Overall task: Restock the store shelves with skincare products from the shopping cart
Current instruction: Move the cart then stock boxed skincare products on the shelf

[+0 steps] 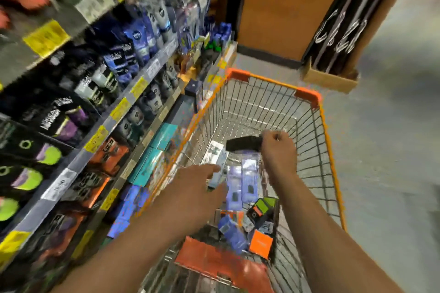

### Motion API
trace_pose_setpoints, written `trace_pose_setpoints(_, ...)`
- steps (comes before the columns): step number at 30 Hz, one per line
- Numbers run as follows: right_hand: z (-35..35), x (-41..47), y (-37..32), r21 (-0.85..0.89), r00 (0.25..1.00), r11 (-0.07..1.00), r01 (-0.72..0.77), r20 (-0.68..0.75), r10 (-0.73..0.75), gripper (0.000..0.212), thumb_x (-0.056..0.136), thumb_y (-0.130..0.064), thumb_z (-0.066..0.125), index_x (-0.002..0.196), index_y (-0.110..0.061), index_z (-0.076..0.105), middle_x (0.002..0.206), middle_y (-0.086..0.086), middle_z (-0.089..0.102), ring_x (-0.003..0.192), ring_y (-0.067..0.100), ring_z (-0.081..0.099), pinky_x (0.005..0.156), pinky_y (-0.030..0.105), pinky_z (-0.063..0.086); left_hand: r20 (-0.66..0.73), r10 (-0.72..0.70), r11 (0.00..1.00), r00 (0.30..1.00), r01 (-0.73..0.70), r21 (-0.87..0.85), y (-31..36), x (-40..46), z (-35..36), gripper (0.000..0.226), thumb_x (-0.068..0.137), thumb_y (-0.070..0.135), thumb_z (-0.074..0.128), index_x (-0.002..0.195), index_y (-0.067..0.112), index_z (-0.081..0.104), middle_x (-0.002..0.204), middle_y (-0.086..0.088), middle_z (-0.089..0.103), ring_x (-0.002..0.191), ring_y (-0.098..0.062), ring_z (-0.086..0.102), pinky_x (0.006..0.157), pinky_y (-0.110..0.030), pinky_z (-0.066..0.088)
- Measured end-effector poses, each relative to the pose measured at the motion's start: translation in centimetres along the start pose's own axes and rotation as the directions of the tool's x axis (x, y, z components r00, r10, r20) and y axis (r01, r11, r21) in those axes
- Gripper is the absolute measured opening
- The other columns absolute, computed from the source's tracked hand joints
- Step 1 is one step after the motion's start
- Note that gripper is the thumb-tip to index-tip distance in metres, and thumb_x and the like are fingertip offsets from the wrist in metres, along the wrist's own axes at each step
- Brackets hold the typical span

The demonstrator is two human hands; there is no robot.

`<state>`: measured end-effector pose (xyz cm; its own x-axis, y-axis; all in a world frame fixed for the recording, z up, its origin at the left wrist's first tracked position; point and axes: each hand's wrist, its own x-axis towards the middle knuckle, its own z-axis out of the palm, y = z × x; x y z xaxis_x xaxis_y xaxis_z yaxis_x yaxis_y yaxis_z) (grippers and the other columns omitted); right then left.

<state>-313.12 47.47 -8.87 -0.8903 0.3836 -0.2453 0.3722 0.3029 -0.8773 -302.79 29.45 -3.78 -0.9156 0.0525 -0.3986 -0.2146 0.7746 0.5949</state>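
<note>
- Your left hand (202, 188) covers the lower end of the pale box (215, 162) it reaches for, so you cannot tell whether the fingers grip it.
- Your right hand (277, 150) hides the near end of the black box (242, 143); its label is unreadable.
- Below your hands, the boxes in the cart (331, 150) are smeared by blur; their print is illegible.
- Left of your left hand, the shelves (133, 107) are blurred and price tags cannot be read.
- Both forearms are cut off by the bottom edge.
</note>
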Motion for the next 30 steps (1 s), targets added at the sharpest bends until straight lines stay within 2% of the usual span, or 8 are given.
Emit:
trace_pose_setpoints(6, -2.0, -7.4, -11.0, -0.012, 0.982, 0.991, 0.132, 0.14, -0.129, 0.027, 0.087, -0.039, 0.056, 0.081, -0.014, 0.058, 0.075, 0.003, 0.055, 0.068, 0.021, 0.049, 0.064, 0.038, 0.038, -0.222, 0.122, 0.992, 0.967, -0.129, -0.016, 1.9, -4.7, -6.0, 0.076, 0.098, 0.051, 0.058, 0.161, 0.031, 0.021, 0.164, 0.006, 0.024, 0.15, -0.013, 0.017, 0.123, -0.03, 0.014)
trace_pose_setpoints(10, -2.5, -12.7, -17.9, -0.053, 0.937, 0.963, 0.265, 0.25, -0.245, 0.029, 0.089, -0.031, 0.058, 0.084, -0.002, 0.054, 0.072, 0.007, 0.044, 0.06, 0.02, 0.039, 0.056, 0.034, 0.029, -0.333, 0.128, 0.985, 0.934, -0.159, -0.068, 1.5, -7.9, -10.1, 0.093, 0.092, 0.059, 0.062, 0.163, 0.035, 0.007, 0.167, 0.008, 0.013, 0.152, -0.013, 0.007, 0.126, -0.039, 0.014)
trace_pose_setpoints(16, -1.2, -20.2, -26.0, -0.008, 0.842, 0.922, 0.387, 0.411, -0.35, 0.03, 0.089, -0.028, 0.062, 0.083, -0.001, 0.052, 0.056, 0.002, 0.034, 0.042, 0.017, 0.027, 0.045, 0.024, 0.02, -0.483, 0.162, 0.97, 0.861, -0.229, -0.083, -0.7, -12.8, -16.0, 0.101, 0.081, 0.069, 0.067, 0.161, 0.037, 0.015, 0.156, 0.012, 0.032, 0.146, -0.018, 0.025, 0.12, -0.041, 0.029)
trace_pose_setpoints(18, -0.3, -22.7, -28.1, 0.015, 0.803, 0.913, 0.407, 0.472, -0.365, 0.025, 0.088, -0.027, 0.062, 0.081, -0.005, 0.054, 0.053, 0.0, 0.03, 0.039, 0.016, 0.025, 0.046, 0.024, 0.019, -0.517, 0.169, 0.949, 0.839, -0.28, -0.144, -1.5, -14.6, -17.7, 0.095, 0.078, 0.072, 0.068, 0.156, 0.044, 0.024, 0.15, 0.016, 0.044, 0.139, -0.011, 0.04, 0.114, -0.041, 0.04)
trace_pose_setpoints(21, 1.2, -26.3, -30.6, 0.044, 0.721, 0.888, 0.458, 0.566, -0.4, 0.027, 0.093, -0.029, 0.06, 0.082, -0.005, 0.055, 0.05, -0.001, 0.029, 0.037, 0.015, 0.024, 0.043, 0.023, 0.019, -0.589, 0.135, 0.863, 0.796, -0.387, -0.326, -3.2, -17.5, -20.4, 0.043, 0.085, 0.054, 0.074, 0.124, 0.055, 0.055, 0.111, 0.022, 0.069, 0.103, 0.005, 0.064, 0.091, -0.028, 0.054)
trace_pose_setpoints(24, 3.0, -29.9, -33.1, 0.048, 0.654, 0.82, 0.57, 0.578, -0.488, 0.045, 0.098, -0.048, 0.058, 0.076, -0.009, 0.055, 0.042, -0.009, 0.036, 0.033, 0.007, 0.032, 0.049, 0.026, 0.024, -0.608, 0.148, 0.77, 0.78, -0.477, -0.424, -4.2, -21.2, -23.1, 0.012, 0.094, 0.042, 0.071, 0.102, 0.037, 0.064, 0.078, 0.01, 0.07, 0.065, 0.0, 0.062, 0.059, -0.023, 0.049)
trace_pose_setpoints(27, 4.6, -33.8, -35.7, 0.085, 0.563, 0.756, 0.649, 0.615, -0.553, 0.06, 0.096, -0.066, 0.053, 0.071, -0.012, 0.061, 0.048, -0.003, 0.049, 0.038, 0.009, 0.047, 0.052, 0.031, 0.033, -0.641, 0.099, 0.661, 0.762, -0.532, -0.53, -5.5, -24.8, -25.3, 0.013, 0.092, 0.038, 0.071, 0.095, 0.027, 0.067, 0.071, 0.017, 0.068, 0.064, -0.001, 0.06, 0.058, -0.016, 0.048)
trace_pose_setpoints(30, 6.3, -37.8, -37.6, 0.212, 0.45, 0.714, 0.667, 0.65, -0.613, 0.072, 0.098, -0.065, 0.051, 0.078, 0.003, 0.062, 0.068, 0.02, 0.061, 0.061, 0.032, 0.063, 0.064, 0.046, 0.05, -0.634, 0.035, 0.579, 0.772, -0.533, -0.617, -7.0, -28.5, -27.4, 0.023, 0.086, 0.051, 0.068, 0.1, 0.032, 0.071, 0.084, 0.004, 0.073, 0.078, -0.019, 0.07, 0.072, -0.041, 0.061)
